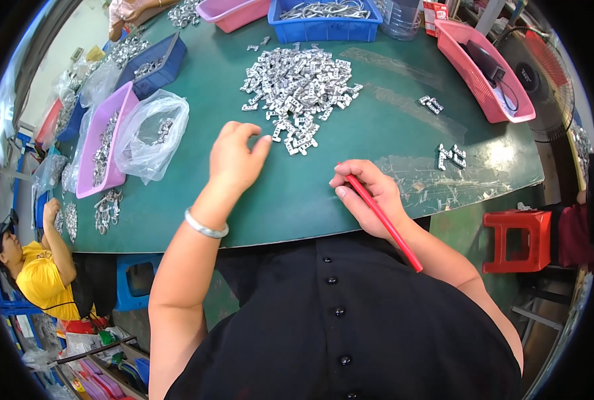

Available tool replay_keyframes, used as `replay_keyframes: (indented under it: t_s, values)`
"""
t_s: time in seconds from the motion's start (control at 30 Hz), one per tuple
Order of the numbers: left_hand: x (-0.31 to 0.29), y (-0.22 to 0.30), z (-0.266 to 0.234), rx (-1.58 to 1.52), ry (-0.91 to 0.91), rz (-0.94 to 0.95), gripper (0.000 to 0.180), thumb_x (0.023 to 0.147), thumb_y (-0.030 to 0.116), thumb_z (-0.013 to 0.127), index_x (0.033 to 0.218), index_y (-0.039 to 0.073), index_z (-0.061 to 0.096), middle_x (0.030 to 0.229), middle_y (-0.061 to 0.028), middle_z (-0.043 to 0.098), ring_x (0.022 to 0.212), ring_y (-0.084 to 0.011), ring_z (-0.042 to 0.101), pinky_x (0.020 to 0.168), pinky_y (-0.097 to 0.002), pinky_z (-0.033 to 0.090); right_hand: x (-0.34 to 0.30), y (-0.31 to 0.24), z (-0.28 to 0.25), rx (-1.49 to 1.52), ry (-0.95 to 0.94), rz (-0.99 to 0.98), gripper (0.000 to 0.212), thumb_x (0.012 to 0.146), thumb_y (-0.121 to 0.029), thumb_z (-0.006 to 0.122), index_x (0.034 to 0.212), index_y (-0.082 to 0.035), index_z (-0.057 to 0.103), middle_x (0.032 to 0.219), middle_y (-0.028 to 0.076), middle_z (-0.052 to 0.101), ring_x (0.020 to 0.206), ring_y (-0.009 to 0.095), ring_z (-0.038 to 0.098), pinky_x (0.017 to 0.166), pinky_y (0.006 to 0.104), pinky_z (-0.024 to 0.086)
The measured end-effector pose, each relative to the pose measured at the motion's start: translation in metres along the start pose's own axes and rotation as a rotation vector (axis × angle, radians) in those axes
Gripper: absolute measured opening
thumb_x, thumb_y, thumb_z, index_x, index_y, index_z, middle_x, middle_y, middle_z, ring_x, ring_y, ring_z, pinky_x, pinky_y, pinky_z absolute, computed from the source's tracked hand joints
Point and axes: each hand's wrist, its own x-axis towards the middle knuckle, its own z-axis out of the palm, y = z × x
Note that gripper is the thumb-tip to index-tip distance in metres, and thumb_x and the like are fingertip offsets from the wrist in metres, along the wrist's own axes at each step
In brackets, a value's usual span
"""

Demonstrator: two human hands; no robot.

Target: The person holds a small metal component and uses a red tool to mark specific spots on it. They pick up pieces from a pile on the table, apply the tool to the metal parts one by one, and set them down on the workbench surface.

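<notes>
My right hand (375,197) is closed around a slim red pen (385,222), its thin tip pointing away from me and its blunt end hanging over my forearm. My left hand (235,159), with a pale bangle on the wrist, hovers over the green table (283,203). Its fingers are bent and its thumb stands apart from them; nothing shows between them. Just beyond it spreads a heap of small silvery metal parts (300,80), the near end tapering toward my hands. Several similar parts (451,157) lie grouped at the right, with a few more (431,105) farther back.
At the left stand a lilac basket (125,123), a clear plastic bag (133,150) and a blue bin (170,57). A blue crate (323,30) and a pink basket (517,107) sit at the back and right. A person in yellow (43,280) works at the left; a red stool (517,240) is right.
</notes>
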Motion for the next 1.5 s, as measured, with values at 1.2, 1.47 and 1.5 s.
replay_keyframes:
  t_s: [1.2,1.47,1.5]
  values:
    - [-0.069,0.079,0.000,-1.406,-0.234,-0.533,0.011,0.082,0.000,0.054,0.092,0.001,0.050,0.083,-0.0106,0.061,0.070,-0.0165,0.062,0.064,-0.0267,0.053,0.010,-0.016,0.005,0.301,0.010,0.132,0.031,0.077,0.005,0.057,0.105,-0.002,0.047,0.085,0.003,0.053,0.079,0.008,0.053,0.072,0.0217,0.044]
    - [-0.073,0.081,0.001,-1.418,-0.210,-0.532,0.012,0.083,-0.001,0.052,0.095,-0.002,0.049,0.086,-0.0122,0.061,0.073,-0.0169,0.062,0.069,-0.0280,0.053,0.010,-0.017,0.005,0.348,0.007,0.140,0.029,0.077,0.005,0.055,0.103,-0.002,0.048,0.083,0.002,0.053,0.078,0.007,0.052,0.071,0.0209,0.044]
    - [-0.074,0.081,0.001,-1.412,-0.207,-0.522,0.011,0.083,0.000,0.051,0.095,-0.001,0.050,0.086,-0.0119,0.061,0.074,-0.0170,0.062,0.068,-0.0277,0.053,0.010,-0.017,0.005,0.359,0.005,0.144,0.029,0.077,0.005,0.055,0.103,-0.002,0.048,0.083,0.002,0.053,0.078,0.007,0.052,0.070,0.0208,0.044]
